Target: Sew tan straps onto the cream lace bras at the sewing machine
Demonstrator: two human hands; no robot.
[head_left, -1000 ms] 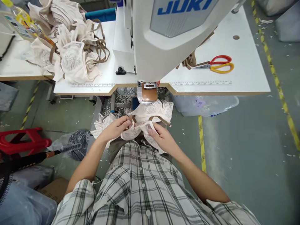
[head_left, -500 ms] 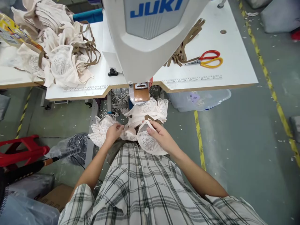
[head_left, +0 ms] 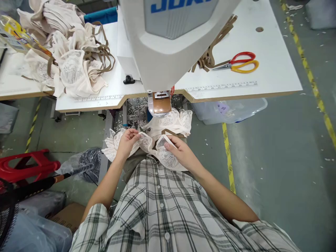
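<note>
Over my lap I hold a pale lace bra (head_left: 168, 156) by its two cups. My left hand (head_left: 129, 140) pinches the upper tip of the left cup. My right hand (head_left: 181, 149) grips the right cup's upper edge, thumb on the front and fingers behind. Beyond it, more pale lace bras (head_left: 170, 120) lie below the machine head, with a brown strap (head_left: 169, 132) beside my right fingers. Another bundle of lace (head_left: 111, 145) sits under and left of my left hand.
A white JUKI sewing machine (head_left: 168, 52) stands ahead over a white table (head_left: 273, 70). Red-and-yellow scissors (head_left: 244, 63) and brown straps (head_left: 210, 57) lie right; a bra pile (head_left: 76, 70) lies left. A clear plastic bin (head_left: 233, 110) is under the table, a red stool (head_left: 26, 166) at left.
My left hand has risen and opened out the left cup, which was bunched low before. The right hand keeps its hold on the right cup. The view has shifted slightly.
</note>
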